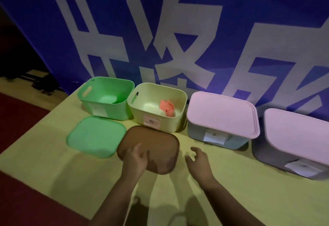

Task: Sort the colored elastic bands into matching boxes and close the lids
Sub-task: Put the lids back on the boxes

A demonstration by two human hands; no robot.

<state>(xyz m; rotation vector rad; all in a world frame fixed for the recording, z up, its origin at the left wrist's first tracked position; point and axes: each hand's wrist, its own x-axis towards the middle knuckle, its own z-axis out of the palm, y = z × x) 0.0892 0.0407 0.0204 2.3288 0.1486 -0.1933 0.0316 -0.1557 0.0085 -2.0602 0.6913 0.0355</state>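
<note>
Two boxes stand open at the far left as the left hand [136, 161] presses spread fingers on the brown lid [151, 149], ready to cover the cream box [156, 106] holding an orange band [167, 108]; right hand [197, 161] hovers, fingers loosely spread

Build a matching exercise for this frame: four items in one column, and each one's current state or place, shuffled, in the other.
Items
1. green plastic box
2. cream plastic box
3. brown rounded lid
4. grey box with pink lid

States
A. closed
B. flat on the table, left hand resting on it
C. open, orange elastic band inside
D. open, its green lid lying in front

Pairs: 1-D, 2-C, 3-B, 4-A
</note>
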